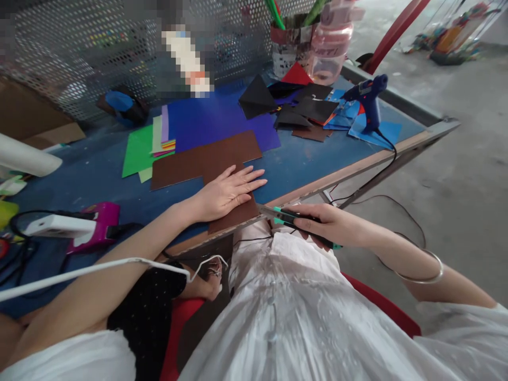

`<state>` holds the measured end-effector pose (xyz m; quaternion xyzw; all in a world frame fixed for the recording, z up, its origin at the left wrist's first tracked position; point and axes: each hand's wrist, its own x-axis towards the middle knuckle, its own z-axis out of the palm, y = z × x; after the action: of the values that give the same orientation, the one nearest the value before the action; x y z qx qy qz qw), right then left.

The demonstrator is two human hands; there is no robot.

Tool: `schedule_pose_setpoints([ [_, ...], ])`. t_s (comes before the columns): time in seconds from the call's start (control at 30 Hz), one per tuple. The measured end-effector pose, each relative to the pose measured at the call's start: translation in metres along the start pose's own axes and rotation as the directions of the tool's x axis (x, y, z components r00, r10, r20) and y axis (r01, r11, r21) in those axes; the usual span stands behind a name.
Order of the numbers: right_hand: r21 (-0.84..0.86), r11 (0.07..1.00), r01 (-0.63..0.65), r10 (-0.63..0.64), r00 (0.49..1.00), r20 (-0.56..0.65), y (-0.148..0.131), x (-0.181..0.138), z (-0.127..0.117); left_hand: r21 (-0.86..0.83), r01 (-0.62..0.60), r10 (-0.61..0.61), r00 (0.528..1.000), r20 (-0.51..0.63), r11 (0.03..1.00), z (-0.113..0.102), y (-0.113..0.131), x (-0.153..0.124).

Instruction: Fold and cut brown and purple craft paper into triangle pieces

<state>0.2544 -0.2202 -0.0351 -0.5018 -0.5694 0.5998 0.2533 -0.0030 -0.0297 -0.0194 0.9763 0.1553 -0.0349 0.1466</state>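
Brown sheet [216,152], one item: lies flat on the blue tabletop [301,174], at its near edge, partly over a blue-violet sheet [222,119]. Outline stepped, a broad band with a narrower part towards the person; whether one piece or two, cannot be told.

Left hand [226,194]: laid palm down on the narrower part, fingers straight and slightly spread, gripping nothing.

Right hand [327,221]: fingers closed round a knife [281,214], black with green parts. Blade points at the sheet's right-hand edge, close by the left fingertips; contact between blade and paper cannot be confirmed.

Nearby stock: green sheet [137,151] to the left; black paper pieces [313,108] and a blue glue gun [371,106] to the right, well apart from the blade.

Step in hand, as judged: steadying the sheet with one hand while the blade is brought to its edge. Next move, as judged, calls for firm, even pressure from the left palm, fingertips clear of the blade's line, and a controlled stroke.
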Motion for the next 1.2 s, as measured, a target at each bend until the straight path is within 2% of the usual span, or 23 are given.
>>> schedule_pose_setpoints([
  [0.1,0.01,1.0,0.007,-0.007,1.0,-0.005,0.002,0.0,0.001,0.01,0.06,-0.06,0.998,-0.028,0.998,0.001,0.005,-0.005],
  [0.17,0.015,1.0,0.008,-0.008,1.0,0.002,0.001,0.0,0.001,0.028,0.072,-0.072,0.997,-0.009,0.997,0.0,0.01,-0.013],
  [0.33,0.007,1.0,-0.014,0.014,1.0,0.024,-0.003,-0.001,0.001,0.056,0.012,-0.017,0.995,0.093,0.998,0.004,0.019,-0.036],
  [0.5,0.005,1.0,0.012,-0.012,1.0,0.025,-0.004,0.002,0.0,0.07,0.047,-0.051,0.997,0.049,0.996,0.011,0.019,-0.042],
  [0.67,-0.019,1.0,0.001,-0.002,1.0,-0.017,-0.01,0.001,-0.008,0.045,0.039,-0.04,0.999,0.031,0.998,0.007,0.016,-0.029],
  [0.97,-0.075,0.994,-0.077,0.067,0.989,-0.134,-0.014,-0.009,-0.024,0.008,-0.029,0.028,0.997,0.072,1.0,-0.004,0.009,0.014],
  [1.1,-0.099,0.984,-0.147,0.132,0.981,-0.144,-0.014,-0.008,-0.026,-0.096,-0.025,0.031,0.998,0.06,0.995,-0.01,0.001,0.024],
  [1.2,-0.057,0.986,-0.159,0.151,0.981,-0.126,-0.015,-0.007,-0.026,-0.061,-0.011,0.013,0.999,0.034,0.998,-0.01,-0.003,0.028],
])
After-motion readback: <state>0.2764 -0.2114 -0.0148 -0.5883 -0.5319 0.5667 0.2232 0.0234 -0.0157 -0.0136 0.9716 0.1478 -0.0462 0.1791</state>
